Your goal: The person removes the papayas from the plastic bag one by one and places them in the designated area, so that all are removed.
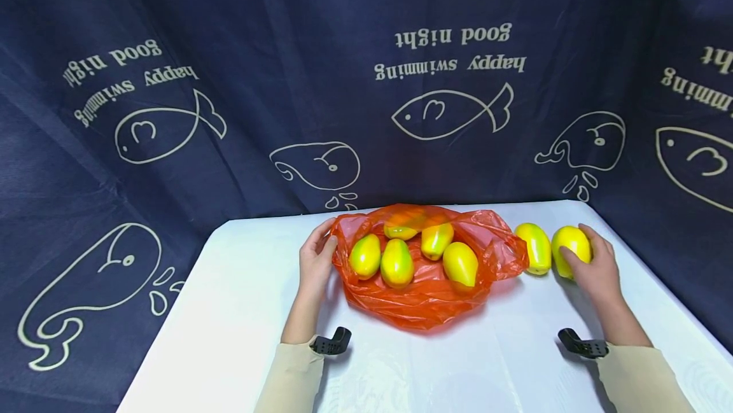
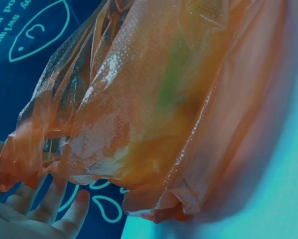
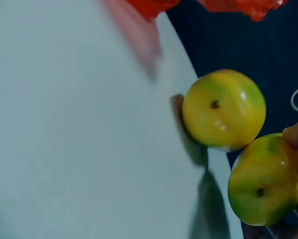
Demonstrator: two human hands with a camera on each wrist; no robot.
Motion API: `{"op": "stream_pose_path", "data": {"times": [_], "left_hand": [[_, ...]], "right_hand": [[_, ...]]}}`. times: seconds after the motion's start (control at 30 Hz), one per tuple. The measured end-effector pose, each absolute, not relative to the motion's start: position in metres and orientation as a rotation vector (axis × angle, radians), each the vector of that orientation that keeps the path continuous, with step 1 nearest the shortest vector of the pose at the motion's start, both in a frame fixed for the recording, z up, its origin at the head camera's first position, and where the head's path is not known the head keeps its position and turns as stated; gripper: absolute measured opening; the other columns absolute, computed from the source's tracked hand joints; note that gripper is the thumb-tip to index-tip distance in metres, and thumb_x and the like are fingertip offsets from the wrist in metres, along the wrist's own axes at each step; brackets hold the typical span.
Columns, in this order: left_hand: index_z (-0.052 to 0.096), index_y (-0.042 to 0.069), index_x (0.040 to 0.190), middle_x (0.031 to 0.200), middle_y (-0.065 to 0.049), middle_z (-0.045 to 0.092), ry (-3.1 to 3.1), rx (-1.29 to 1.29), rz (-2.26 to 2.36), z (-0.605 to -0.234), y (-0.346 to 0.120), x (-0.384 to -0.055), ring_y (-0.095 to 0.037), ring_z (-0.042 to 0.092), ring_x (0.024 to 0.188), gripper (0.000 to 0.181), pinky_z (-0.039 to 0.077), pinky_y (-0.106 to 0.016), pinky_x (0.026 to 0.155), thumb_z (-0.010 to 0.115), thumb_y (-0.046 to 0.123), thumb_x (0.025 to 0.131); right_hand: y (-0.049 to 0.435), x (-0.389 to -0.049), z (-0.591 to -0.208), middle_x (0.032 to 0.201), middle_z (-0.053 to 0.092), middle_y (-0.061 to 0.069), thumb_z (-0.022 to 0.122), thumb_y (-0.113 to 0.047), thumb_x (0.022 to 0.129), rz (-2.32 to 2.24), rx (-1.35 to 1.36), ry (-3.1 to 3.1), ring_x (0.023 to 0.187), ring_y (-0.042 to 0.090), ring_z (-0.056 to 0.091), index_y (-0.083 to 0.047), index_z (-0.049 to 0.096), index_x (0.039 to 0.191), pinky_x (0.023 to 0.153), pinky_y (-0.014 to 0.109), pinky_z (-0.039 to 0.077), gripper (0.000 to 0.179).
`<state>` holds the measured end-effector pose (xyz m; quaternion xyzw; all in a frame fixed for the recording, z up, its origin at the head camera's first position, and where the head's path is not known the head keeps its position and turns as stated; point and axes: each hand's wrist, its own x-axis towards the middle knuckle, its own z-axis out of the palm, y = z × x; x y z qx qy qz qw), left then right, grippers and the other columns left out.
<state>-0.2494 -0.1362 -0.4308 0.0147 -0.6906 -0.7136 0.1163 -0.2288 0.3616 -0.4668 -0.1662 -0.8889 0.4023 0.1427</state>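
Note:
A red translucent plastic bag (image 1: 395,308) lies spread with its mouth up, and several glossy yellow-green papayas (image 1: 397,264) rest in it. At the bag's left edge, my left hand (image 1: 318,257) holds the thin plastic between thumb and fingers. In the left wrist view, the bag's side (image 2: 149,99) fills the middle, fruit showing dimly through it. To the right of the bag, my right hand (image 1: 598,270) grips the outermost papaya (image 1: 567,247), thumb on the near side and fingers round the far side. Another papaya (image 1: 534,249) stands just left of it, beside the bag's right end.
Under everything is a white table (image 1: 240,311) with rounded far corners. A dark blue curtain (image 1: 343,95) with fish and whale drawings hangs behind it and along its sides. Each wrist wears a black camera mount (image 1: 332,342).

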Motion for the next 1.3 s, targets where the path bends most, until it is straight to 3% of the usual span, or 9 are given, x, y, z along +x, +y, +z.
{"op": "stream_pose_path", "data": {"times": [0.33, 0.97, 1.3], "left_hand": [[0.060, 0.011, 0.138, 0.143, -0.010, 0.059, -1.967, 0.004, -2.110, -0.432, -0.136, -0.250, -0.028, 0.056, 0.132, 0.039, 0.049, -0.009, 0.093, 0.051, 0.005, 0.100], [0.060, 0.013, 0.138, 0.142, -0.009, 0.059, -1.996, 0.023, -2.093, -0.434, -0.136, -0.249, -0.027, 0.057, 0.131, 0.039, 0.049, -0.009, 0.094, 0.052, 0.007, 0.100], [0.059, 0.013, 0.139, 0.142, -0.008, 0.059, -1.993, 0.005, -2.093, -0.434, -0.134, -0.251, -0.027, 0.057, 0.131, 0.040, 0.050, -0.013, 0.097, 0.051, 0.007, 0.100]], "right_hand": [[0.364, -0.232, -0.478, 0.158, 0.015, 0.035, 0.048, -0.025, 0.101, 1.163, -0.491, -2.618, 0.139, 0.056, 0.025, -0.006, 0.014, 0.160, 0.113, 0.071, 0.026, 0.070], [0.364, -0.231, -0.480, 0.157, 0.016, 0.036, 0.048, -0.028, 0.100, 1.100, -0.496, -2.660, 0.139, 0.056, 0.024, -0.006, 0.011, 0.160, 0.112, 0.072, 0.025, 0.073], [0.348, -0.224, -0.456, 0.163, 0.021, 0.022, 0.052, -0.019, 0.095, 0.991, -0.445, -2.452, 0.149, 0.045, 0.017, -0.008, 0.032, 0.154, 0.120, 0.063, 0.018, 0.064]]}}
